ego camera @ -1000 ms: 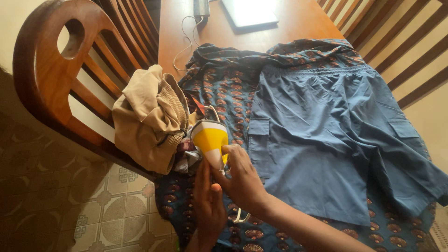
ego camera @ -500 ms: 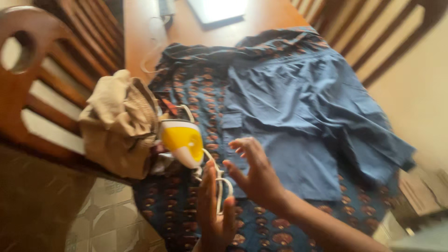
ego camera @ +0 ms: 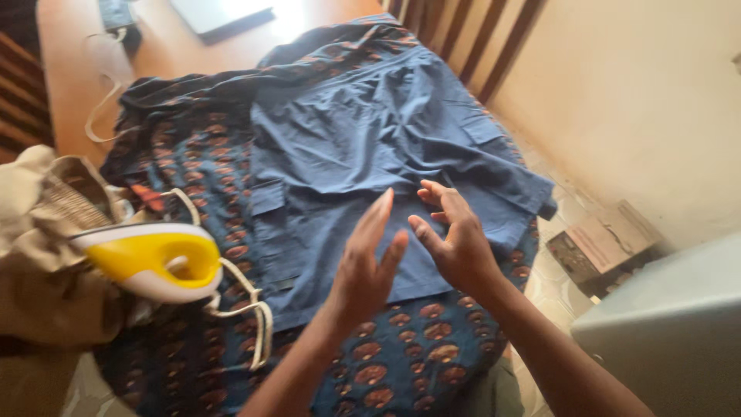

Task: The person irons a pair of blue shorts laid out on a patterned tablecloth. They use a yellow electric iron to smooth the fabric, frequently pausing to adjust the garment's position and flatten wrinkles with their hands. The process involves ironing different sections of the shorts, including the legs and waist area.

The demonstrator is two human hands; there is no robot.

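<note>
Patterned cloth [ego camera: 185, 147] is covering the table; left hand [ego camera: 364, 266] and right hand [ego camera: 457, 241] are hovering, fingers released, over blue shorts [ego camera: 370, 147]; brown box [ego camera: 606, 245] is lying floorward.

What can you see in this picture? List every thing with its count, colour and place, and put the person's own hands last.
Shorts: one pair, blue, spread flat mid-table on the patterned cloth.
Patterned cloth: one, dark blue with brown motifs, covering the table.
Iron: one, yellow and white, at the left on the cloth's edge.
Iron cord: one, white, looped beside the iron.
Beige garment: one, bundled at far left.
Wooden table: one, brown, bare at the top.
Cardboard box: one, brown, on the floor at right.
Left hand: open, above the shorts' hem.
Right hand: open, fingers spread, beside it.
</note>
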